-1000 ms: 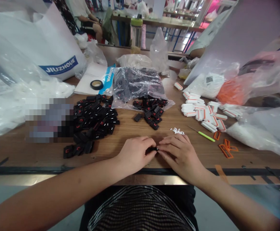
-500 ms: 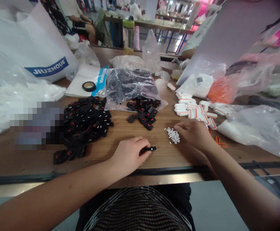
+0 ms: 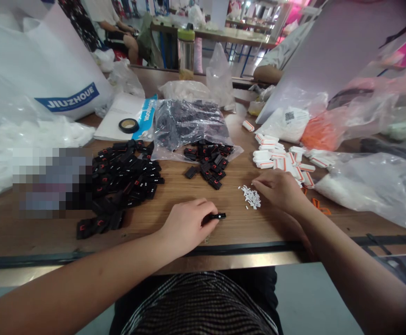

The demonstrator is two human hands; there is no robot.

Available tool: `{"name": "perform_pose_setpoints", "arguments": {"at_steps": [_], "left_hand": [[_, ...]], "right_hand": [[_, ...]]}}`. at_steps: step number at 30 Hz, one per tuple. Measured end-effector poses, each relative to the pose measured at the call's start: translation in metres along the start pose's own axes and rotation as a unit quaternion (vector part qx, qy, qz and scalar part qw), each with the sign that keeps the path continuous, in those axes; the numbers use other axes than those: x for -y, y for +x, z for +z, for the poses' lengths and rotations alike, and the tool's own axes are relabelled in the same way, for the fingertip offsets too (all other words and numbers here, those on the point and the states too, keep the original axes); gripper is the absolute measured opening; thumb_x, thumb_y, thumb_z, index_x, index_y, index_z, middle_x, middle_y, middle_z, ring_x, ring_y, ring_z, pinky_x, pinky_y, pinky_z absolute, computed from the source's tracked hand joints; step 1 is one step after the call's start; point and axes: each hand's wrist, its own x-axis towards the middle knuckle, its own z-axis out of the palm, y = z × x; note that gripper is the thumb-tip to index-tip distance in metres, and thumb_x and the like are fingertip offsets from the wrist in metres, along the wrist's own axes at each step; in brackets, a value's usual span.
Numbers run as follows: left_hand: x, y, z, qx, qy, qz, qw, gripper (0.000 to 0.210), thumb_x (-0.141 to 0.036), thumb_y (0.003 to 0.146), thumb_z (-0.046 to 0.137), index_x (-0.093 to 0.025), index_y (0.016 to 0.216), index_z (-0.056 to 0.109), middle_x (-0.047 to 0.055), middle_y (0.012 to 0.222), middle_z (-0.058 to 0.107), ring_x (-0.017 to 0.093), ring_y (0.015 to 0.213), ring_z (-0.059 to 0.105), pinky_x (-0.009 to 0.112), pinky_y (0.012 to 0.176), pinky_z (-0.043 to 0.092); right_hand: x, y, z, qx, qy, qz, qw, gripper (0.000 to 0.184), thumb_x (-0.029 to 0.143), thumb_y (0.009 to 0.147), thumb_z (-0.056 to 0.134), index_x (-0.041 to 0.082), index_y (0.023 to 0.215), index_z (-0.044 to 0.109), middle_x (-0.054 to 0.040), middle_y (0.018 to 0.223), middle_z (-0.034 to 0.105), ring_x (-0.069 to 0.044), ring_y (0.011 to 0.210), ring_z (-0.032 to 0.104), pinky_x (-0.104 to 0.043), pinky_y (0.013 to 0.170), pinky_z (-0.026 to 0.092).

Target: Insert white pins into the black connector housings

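My left hand (image 3: 192, 225) is closed around a small black plastic housing (image 3: 219, 216). The end of that housing sticks out past the fingertips and has a white spot on it; the palm hides the rest. My right hand (image 3: 281, 190) is closed in a pinch at the upper right edge of a little heap of tiny white plastic pieces (image 3: 251, 197). What lies between its thumb and finger is too small to make out. Several white plastic parts with orange strips (image 3: 279, 158) lie just beyond the right hand.
Black housings are heaped at left (image 3: 126, 174), and more spill from a clear bag (image 3: 192, 125). Behind are a tape roll (image 3: 129, 125) on papers and a bottle (image 3: 186, 51). Plastic bags (image 3: 373, 181) and orange clips (image 3: 319, 205) lie at right. Other people sit beyond the table.
My right hand has shifted slightly up and away from the heap of white pieces, its fingers pinched. The left hand and its black housing stay in place.
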Motion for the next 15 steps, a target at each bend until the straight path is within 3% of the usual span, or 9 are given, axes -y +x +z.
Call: {"name": "perform_pose_setpoints", "arguments": {"at_steps": [11,15], "left_hand": [[-0.001,0.0,-0.001,-0.009,0.002,0.009,1.0,0.005,-0.023,0.087,0.067,-0.02,0.092,0.067,-0.002,0.079,0.062,0.012,0.064,0.055,0.026,0.06,0.04],[-0.001,0.0,-0.001,-0.007,0.006,0.011,1.0,0.006,-0.024,0.088,0.066,-0.02,0.093,0.067,-0.002,0.081,0.063,0.013,0.066,0.055,0.026,0.061,0.039]], "right_hand": [[0.007,-0.002,0.008,-0.009,-0.01,0.092,0.996,0.022,0.031,0.085,0.059,0.021,0.078,0.077,-0.0041,0.083,0.074,-0.021,0.076,0.065,-0.032,0.067,0.042],[0.02,-0.004,0.008,-0.038,0.054,0.085,0.994,0.017,0.027,0.084,0.062,0.019,0.074,0.072,-0.0041,0.079,0.072,-0.02,0.075,0.064,-0.032,0.069,0.043]]}}
